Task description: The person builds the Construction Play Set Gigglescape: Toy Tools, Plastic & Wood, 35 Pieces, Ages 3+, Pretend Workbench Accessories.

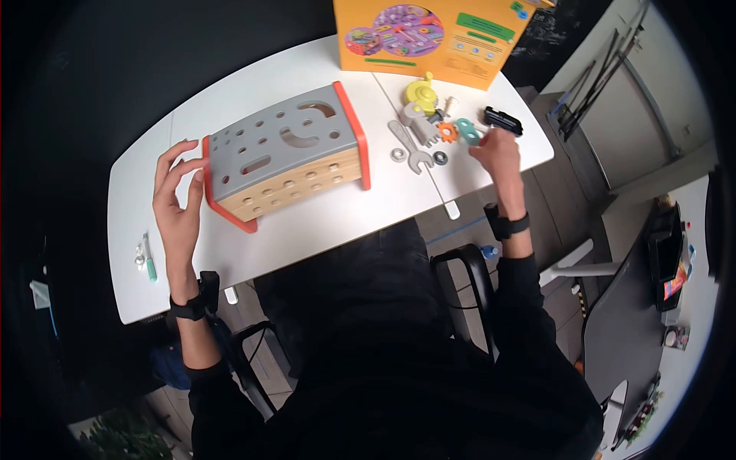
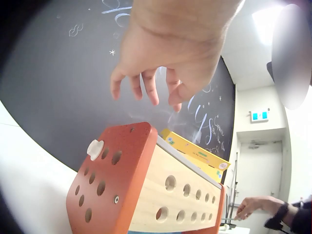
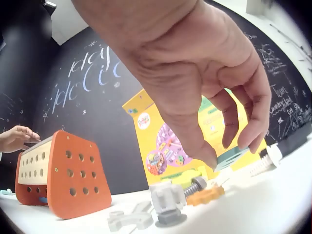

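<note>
Right grip (image 1: 500,156) pinches the teal piece (image 1: 465,129), three o'clock from the box (image 1: 253,148); the hold, partly hidden, may be shallow, risking a slip onto the orange gear (image 1: 448,133). Left grip (image 1: 178,208) is loosely spread.

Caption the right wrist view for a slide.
Right hand pinches a teal toy piece near an orange gear, a yellow box behind.
</note>
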The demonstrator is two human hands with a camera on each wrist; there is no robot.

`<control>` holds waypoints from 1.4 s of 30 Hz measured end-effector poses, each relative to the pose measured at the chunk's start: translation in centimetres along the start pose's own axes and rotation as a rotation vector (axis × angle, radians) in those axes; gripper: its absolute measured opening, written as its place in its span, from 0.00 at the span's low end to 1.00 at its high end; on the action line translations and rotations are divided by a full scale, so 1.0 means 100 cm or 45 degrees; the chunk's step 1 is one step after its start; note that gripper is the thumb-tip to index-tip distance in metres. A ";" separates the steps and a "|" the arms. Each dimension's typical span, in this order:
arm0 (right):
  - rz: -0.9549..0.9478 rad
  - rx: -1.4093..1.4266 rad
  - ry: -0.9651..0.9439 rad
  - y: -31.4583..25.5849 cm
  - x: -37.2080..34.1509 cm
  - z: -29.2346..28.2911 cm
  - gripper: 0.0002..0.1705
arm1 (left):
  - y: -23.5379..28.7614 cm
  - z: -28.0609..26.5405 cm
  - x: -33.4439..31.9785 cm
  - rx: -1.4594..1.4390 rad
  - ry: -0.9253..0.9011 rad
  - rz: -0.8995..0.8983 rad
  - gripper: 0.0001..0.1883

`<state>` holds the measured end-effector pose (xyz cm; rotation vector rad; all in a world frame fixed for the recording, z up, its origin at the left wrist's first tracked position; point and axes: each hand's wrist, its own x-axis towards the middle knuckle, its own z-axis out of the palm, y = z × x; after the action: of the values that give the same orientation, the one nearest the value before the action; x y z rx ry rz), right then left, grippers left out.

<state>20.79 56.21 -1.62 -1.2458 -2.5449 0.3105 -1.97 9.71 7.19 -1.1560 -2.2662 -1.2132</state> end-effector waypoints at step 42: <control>-0.084 0.104 -0.021 0.010 0.013 -0.012 0.19 | 0.012 -0.005 -0.027 -0.044 -0.274 -0.069 0.18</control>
<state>21.18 57.91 -0.65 -1.1316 -2.5539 0.4076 0.60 8.28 6.54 -1.3021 -2.4563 -1.2040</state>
